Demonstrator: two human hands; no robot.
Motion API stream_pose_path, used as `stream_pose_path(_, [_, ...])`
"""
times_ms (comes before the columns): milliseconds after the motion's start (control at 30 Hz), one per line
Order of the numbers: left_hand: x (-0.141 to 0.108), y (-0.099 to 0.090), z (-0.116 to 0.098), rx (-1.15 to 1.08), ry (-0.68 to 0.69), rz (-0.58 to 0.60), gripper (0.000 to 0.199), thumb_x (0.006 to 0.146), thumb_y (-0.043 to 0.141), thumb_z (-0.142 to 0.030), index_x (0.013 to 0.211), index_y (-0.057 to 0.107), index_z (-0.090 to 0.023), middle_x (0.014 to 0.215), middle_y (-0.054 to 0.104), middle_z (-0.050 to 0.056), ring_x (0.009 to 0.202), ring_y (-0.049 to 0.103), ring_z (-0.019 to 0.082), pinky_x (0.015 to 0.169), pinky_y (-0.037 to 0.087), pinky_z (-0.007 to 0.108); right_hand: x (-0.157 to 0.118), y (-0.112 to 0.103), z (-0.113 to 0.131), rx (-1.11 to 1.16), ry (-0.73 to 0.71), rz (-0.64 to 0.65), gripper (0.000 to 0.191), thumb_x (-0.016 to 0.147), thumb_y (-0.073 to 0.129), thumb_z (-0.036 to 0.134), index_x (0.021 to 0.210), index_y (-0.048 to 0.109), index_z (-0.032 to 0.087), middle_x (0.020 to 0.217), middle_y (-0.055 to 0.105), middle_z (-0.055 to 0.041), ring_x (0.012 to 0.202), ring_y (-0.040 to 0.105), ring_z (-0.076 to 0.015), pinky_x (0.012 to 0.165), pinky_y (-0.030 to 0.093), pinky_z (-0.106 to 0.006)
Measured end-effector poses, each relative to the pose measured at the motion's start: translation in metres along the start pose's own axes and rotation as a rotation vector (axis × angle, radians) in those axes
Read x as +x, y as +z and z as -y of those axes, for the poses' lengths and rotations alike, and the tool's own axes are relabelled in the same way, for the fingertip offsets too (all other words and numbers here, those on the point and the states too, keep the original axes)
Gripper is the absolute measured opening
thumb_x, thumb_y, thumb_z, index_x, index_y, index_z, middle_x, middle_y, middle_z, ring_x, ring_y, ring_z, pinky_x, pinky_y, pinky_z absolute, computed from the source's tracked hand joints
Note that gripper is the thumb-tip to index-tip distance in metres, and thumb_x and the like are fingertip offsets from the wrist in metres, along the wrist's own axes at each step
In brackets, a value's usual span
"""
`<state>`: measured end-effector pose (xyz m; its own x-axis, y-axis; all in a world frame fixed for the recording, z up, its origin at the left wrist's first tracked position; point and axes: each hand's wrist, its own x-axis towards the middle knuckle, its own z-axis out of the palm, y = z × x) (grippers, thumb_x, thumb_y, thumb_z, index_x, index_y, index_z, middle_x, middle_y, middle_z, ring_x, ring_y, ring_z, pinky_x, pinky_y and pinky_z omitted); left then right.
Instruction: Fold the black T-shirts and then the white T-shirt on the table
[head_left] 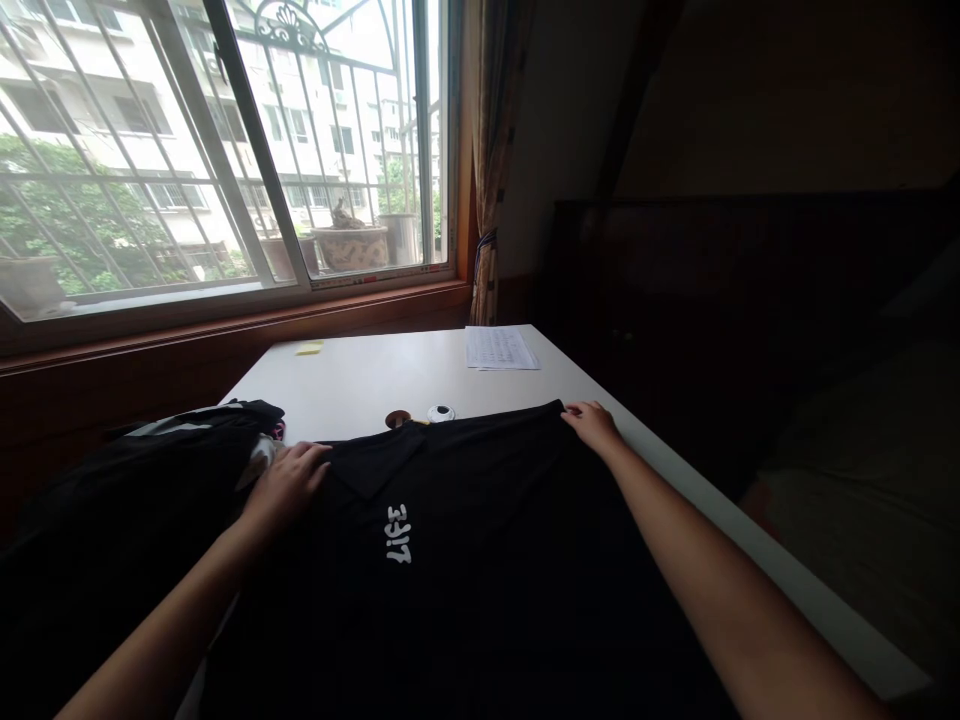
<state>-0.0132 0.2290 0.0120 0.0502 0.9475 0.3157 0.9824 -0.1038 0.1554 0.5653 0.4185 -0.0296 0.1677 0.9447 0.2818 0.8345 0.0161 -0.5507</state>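
Observation:
A black T-shirt (480,560) with white lettering lies spread sideways over the near part of the white table (375,370). With thumb and fingers, my right hand (595,425) pinches its far right corner. My left hand (291,482) is closed at the far left edge, its fingertips over the dark cloth and its thumb hidden. Between the hands, the shirt's far edge runs slightly slanted, with a folded flap near the left. Beside my left hand is a heap of dark clothes (150,490) with white and pink bits showing.
Just beyond the shirt are a round brown item (397,419) and a white disc with a dark centre (441,413). Printed papers (501,348) and a yellow note (309,348) lie farther back. A barred window (300,150) and tied curtain (487,180) stand behind the table.

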Motion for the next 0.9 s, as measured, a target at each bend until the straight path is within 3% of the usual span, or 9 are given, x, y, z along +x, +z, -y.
stream_pose_path(133, [0.035, 0.028, 0.030, -0.015, -0.117, 0.027, 0.037, 0.091, 0.054, -0.041, 0.118, 0.072, -0.023, 0.117, 0.067, 0.012, 0.114, 0.061, 0.032, 0.104, 0.045, 0.046, 0.015, 0.009, -0.003, 0.059, 0.056, 0.017, 0.023, 0.079, 0.072, 0.035, 0.095, 0.074, 0.020, 0.104, 0.070, -0.0083, 0.094, 0.065, -0.0233, 0.089, 0.049, -0.036])
stream_pose_path(267, [0.046, 0.037, 0.043, -0.156, -0.182, 0.055, 0.037, 0.084, 0.059, -0.047, 0.106, 0.075, -0.022, 0.107, 0.067, 0.011, 0.109, 0.061, 0.032, 0.102, 0.045, 0.045, 0.024, 0.015, -0.003, 0.138, 0.080, 0.061, 0.019, 0.078, 0.072, 0.032, 0.091, 0.071, 0.019, 0.095, 0.073, -0.0066, 0.084, 0.067, -0.0207, 0.076, 0.051, -0.031])
stream_pose_path(367, [0.048, 0.036, 0.046, -0.228, -0.206, 0.074, 0.035, 0.081, 0.060, -0.050, 0.095, 0.073, -0.021, 0.099, 0.068, 0.008, 0.104, 0.063, 0.029, 0.096, 0.048, 0.040, 0.025, 0.019, 0.000, 0.197, 0.058, 0.069, 0.020, 0.079, 0.072, 0.032, 0.094, 0.068, 0.020, 0.096, 0.073, -0.0044, 0.085, 0.067, -0.0184, 0.075, 0.050, -0.028])
stream_pose_path(533, [0.047, 0.034, 0.047, -0.266, -0.248, 0.076, 0.035, 0.086, 0.051, -0.051, 0.092, 0.068, -0.021, 0.097, 0.071, 0.006, 0.096, 0.066, 0.025, 0.084, 0.052, 0.034, 0.025, 0.022, 0.003, 0.218, 0.096, -0.012, 0.031, 0.081, 0.068, 0.035, 0.108, 0.062, 0.022, 0.096, 0.070, -0.0045, 0.080, 0.066, -0.0186, 0.070, 0.049, -0.028])
stream_pose_path(667, [0.047, 0.040, 0.046, -0.214, -0.307, 0.033, 0.030, 0.089, 0.049, -0.045, 0.089, 0.065, -0.020, 0.098, 0.070, 0.009, 0.096, 0.065, 0.026, 0.082, 0.051, 0.034, 0.028, 0.022, 0.002, 0.173, 0.156, -0.072, 0.028, 0.082, 0.066, 0.033, 0.106, 0.057, 0.022, 0.092, 0.068, -0.0040, 0.077, 0.064, -0.0191, 0.068, 0.046, -0.029])
stream_pose_path(900, [0.044, 0.049, 0.037, -0.042, -0.338, -0.057, 0.024, 0.094, 0.046, -0.037, 0.091, 0.062, -0.019, 0.101, 0.064, 0.013, 0.098, 0.061, 0.030, 0.088, 0.047, 0.040, 0.032, 0.024, 0.006, 0.046, 0.182, -0.068, 0.022, 0.084, 0.065, 0.029, 0.104, 0.056, 0.023, 0.089, 0.068, -0.0043, 0.078, 0.063, -0.0220, 0.071, 0.047, -0.033])
